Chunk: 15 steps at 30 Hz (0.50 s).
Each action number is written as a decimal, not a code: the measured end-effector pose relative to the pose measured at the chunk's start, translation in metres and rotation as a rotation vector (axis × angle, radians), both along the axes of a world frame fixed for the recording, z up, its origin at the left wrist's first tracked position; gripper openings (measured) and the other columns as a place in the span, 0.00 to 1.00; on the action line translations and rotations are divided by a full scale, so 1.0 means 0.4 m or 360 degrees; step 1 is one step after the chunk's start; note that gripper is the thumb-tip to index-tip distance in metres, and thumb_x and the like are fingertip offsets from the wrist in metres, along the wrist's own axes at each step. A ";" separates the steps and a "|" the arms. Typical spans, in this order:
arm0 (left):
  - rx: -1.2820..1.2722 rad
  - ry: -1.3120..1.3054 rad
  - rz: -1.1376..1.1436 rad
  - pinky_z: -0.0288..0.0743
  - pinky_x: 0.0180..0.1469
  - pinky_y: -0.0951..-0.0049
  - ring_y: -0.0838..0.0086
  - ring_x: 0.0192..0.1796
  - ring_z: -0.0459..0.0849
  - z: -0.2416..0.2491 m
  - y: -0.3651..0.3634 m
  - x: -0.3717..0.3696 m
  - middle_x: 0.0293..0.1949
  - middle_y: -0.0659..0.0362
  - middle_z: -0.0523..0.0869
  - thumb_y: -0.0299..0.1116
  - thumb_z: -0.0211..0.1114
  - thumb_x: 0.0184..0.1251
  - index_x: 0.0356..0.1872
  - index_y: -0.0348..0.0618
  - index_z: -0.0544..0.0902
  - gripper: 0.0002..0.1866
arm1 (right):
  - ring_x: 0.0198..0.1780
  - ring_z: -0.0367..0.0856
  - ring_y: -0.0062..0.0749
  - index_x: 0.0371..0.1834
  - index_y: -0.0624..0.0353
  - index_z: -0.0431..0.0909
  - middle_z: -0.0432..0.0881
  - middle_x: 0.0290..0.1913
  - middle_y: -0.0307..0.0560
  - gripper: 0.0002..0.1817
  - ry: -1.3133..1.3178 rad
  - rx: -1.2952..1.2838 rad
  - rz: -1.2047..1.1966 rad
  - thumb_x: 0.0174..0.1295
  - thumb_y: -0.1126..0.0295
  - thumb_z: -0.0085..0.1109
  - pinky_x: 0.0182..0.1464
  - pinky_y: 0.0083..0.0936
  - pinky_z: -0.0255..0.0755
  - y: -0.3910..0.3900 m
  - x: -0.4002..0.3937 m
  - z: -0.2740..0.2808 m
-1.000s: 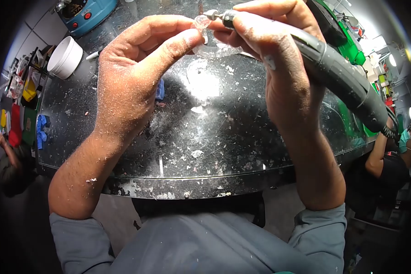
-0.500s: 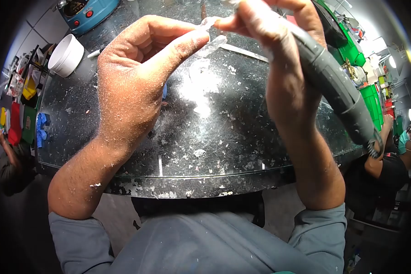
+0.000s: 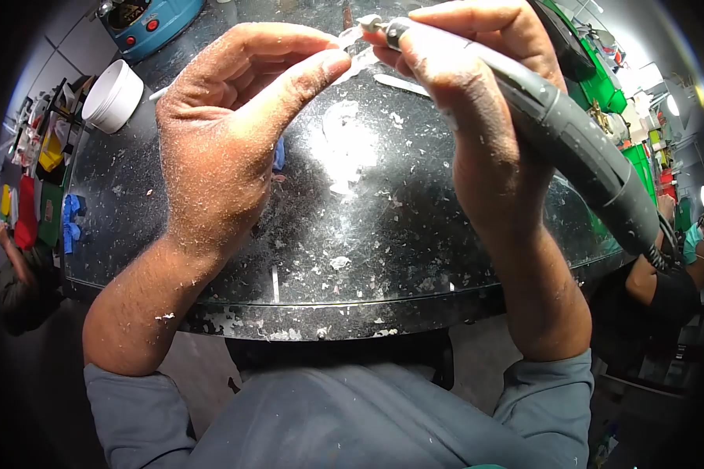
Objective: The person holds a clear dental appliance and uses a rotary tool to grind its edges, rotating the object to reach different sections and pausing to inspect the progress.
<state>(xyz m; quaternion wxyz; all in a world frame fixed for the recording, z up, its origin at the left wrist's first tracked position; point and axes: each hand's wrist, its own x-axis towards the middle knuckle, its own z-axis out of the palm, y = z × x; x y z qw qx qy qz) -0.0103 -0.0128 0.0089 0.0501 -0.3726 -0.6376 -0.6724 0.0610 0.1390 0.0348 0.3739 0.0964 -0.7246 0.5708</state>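
My left hand (image 3: pixel 242 117), dusted with white powder, pinches a small clear piece (image 3: pixel 353 37) between thumb and fingers near the top of the view. My right hand (image 3: pixel 477 94) is wrapped round a grey rotary handpiece (image 3: pixel 579 141), whose cable leaves at the lower right. The pale rounded bit (image 3: pixel 370 22) at its tip is beside the clear piece; whether they touch I cannot tell. Behind the hands, a flat pale strip (image 3: pixel 401 84) lies on the dark table (image 3: pixel 352 266), which is strewn with white flakes.
A white tub (image 3: pixel 113 98) and a blue device (image 3: pixel 149 27) with red buttons stand at the upper left. Blue scraps (image 3: pixel 71 223) lie at the left edge. Green bins (image 3: pixel 602 90) are at the right. Parts of other people show at both sides, including an arm (image 3: pixel 643 277).
My right hand has turned slightly, and the handpiece's bit is now visible by the clear piece. The handpiece's rear end has shifted right and down. My left hand has moved slightly left.
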 end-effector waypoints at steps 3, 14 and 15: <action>-0.0054 0.0094 0.0032 0.75 0.58 0.75 0.75 0.49 0.84 0.004 -0.002 0.003 0.43 0.56 0.86 0.23 0.67 0.63 0.44 0.37 0.83 0.09 | 0.39 0.82 0.23 0.46 0.66 0.75 0.82 0.38 0.45 0.16 0.0026 0.0027 0.0020 0.61 0.68 0.64 0.45 0.21 0.75 0.005 -0.003 -0.004; -0.0085 0.0608 0.0169 0.73 0.58 0.75 0.74 0.49 0.81 -0.006 -0.011 -0.015 0.42 0.56 0.83 0.14 0.65 0.59 0.41 0.34 0.83 0.09 | 0.38 0.83 0.23 0.44 0.64 0.75 0.82 0.37 0.45 0.15 0.0185 0.0184 0.0058 0.59 0.70 0.66 0.43 0.20 0.76 0.011 -0.010 -0.021; -0.0122 0.0639 0.0197 0.72 0.58 0.74 0.74 0.49 0.81 -0.005 -0.012 -0.012 0.42 0.56 0.83 0.14 0.64 0.59 0.40 0.34 0.83 0.10 | 0.38 0.83 0.23 0.44 0.64 0.75 0.82 0.36 0.45 0.15 0.0205 0.0202 0.0053 0.58 0.70 0.67 0.43 0.20 0.76 0.014 -0.012 -0.024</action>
